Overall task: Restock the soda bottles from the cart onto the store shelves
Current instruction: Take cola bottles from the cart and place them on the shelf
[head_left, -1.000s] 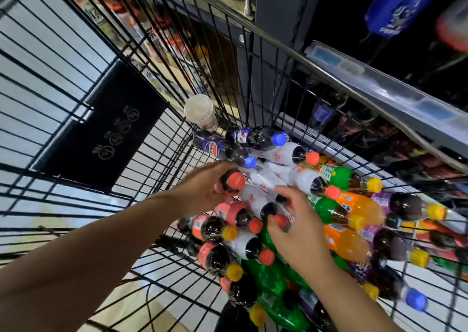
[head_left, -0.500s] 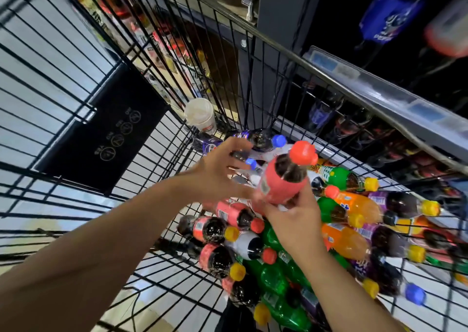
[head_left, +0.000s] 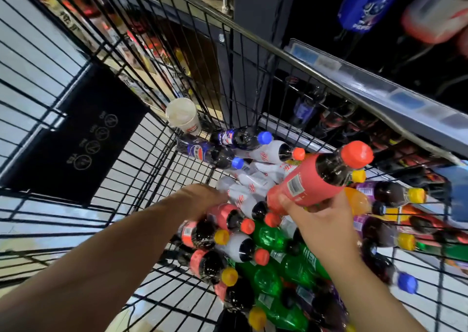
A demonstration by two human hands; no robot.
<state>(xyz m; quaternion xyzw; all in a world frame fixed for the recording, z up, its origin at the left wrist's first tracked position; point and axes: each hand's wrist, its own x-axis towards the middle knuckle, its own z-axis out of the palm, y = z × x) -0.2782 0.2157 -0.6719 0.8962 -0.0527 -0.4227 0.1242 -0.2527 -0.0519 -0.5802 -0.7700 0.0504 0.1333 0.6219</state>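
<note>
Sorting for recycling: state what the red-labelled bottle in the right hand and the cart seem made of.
Red-labelled dark-soda bottle: likely clear glossy plastic, dark liquid shows through the neck. Black wire-grid cart: seemingly coated metal rod, thin rigid bars.

Your wide lens bows the cart wires outward toward the frame's edges. The pale floor at left is brightly lit, while the shelf at upper right sits in deep shadow. Your left hand and right hand are evenly lit. The red-label bottle gripped in your right hand is sharp enough to show its barcode. Small glints sit on the green bottles. The red-and-white shape in the top right corner is smeared with blur.
</note>
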